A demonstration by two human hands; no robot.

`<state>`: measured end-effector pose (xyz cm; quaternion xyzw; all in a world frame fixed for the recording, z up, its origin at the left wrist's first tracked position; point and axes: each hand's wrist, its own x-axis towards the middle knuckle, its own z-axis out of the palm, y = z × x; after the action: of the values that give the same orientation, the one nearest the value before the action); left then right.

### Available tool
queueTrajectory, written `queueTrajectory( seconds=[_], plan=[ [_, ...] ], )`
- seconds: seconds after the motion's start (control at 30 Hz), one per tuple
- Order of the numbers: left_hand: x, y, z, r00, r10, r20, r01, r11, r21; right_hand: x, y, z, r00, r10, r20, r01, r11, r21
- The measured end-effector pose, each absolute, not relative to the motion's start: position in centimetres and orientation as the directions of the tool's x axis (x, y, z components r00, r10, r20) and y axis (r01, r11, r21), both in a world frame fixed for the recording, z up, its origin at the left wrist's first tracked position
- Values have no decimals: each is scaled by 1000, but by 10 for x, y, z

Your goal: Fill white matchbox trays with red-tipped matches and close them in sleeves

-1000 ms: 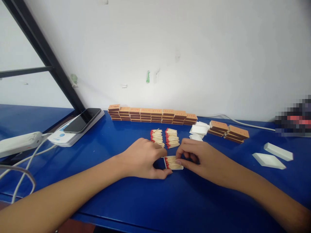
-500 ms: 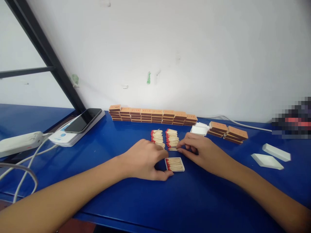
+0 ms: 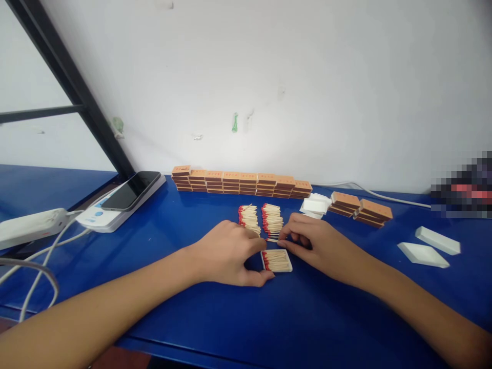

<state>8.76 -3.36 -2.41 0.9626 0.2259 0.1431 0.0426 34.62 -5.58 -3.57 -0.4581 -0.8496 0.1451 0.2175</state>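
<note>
A white matchbox tray [image 3: 289, 267] filled with red-headed matches [image 3: 277, 260] lies on the blue table. My left hand [image 3: 230, 253] grips its left end, thumb at the near edge and fingers at the far corner. Just beyond the tray, my right hand [image 3: 311, 238] pinches a match [image 3: 272, 240] by its plain end, with the red head pointing left. Two piles of loose matches lie farther back, the left pile [image 3: 249, 218] partly behind my left hand and the right pile [image 3: 272, 218] by my right fingertips.
A long stack of orange matchboxes [image 3: 230, 182] lines the wall, with a shorter stack [image 3: 371, 211] to the right. White empty trays [image 3: 315, 205] lie between them; more white trays [image 3: 423, 254] are at the right. A phone [image 3: 132, 190] rests on a white box [image 3: 109, 220] near cables at left.
My right hand has drawn a match slightly toward me, away from the right pile and closer to the tray. My left hand has stayed in place on the tray.
</note>
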Motion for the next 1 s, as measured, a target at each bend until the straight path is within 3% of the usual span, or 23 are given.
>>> queueTrajectory(
  seconds=[0.37,0.63,0.8,1.0],
  plan=[
    [87,-34,-23,852,458,252,436,-889,141,351,-57,-32,-483,844,235,736,536,-413],
    [89,-34,-23,836,485,256,471,-874,120,336,-74,-18,-509,843,176,707,526,-472],
    [88,-34,-24,843,472,260,453,-882,133,344,-63,-23,-415,857,306,762,511,-397],
    [87,-34,-24,846,462,267,446,-887,124,353,-55,-37,-440,867,233,796,497,-345]
  ],
)
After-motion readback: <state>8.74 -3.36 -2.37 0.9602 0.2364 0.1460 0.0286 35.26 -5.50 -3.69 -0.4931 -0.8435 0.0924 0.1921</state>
